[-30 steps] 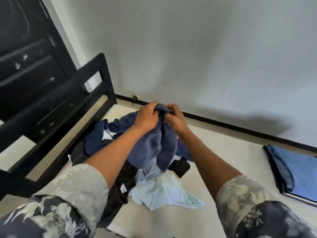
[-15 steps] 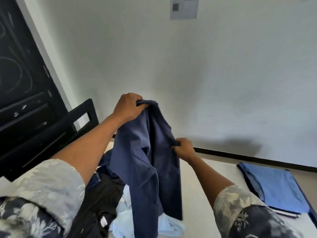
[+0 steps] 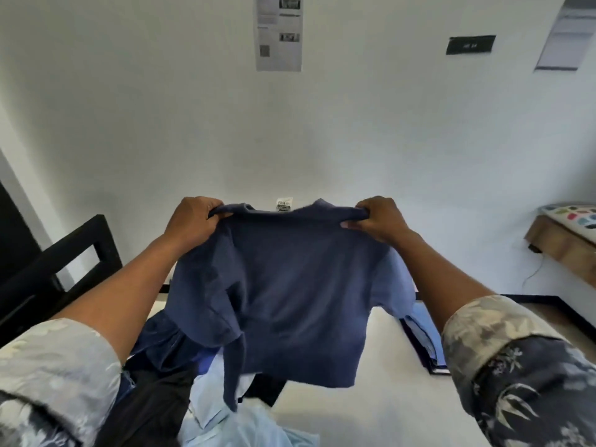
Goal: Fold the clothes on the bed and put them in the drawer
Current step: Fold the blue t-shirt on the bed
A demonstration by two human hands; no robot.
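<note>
Above the white-sheeted bed (image 3: 371,401), the dark blue short-sleeved shirt (image 3: 290,285) hangs spread. The left-hand grip (image 3: 193,221) and right-hand grip (image 3: 377,217) each clamp a shoulder, likely so gravity flattens it for folding. A crumpled pile of dark and pale-blue clothes (image 3: 238,424) lies on the bed beneath.

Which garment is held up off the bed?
The navy shirt, gripped at its shoulders by left hand and right hand; the black garment and pale blue garment lie below.

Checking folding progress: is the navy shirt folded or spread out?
Spread out: the left hand and right hand grip the navy shirt at its shoulders, and it hangs open between them.
</note>
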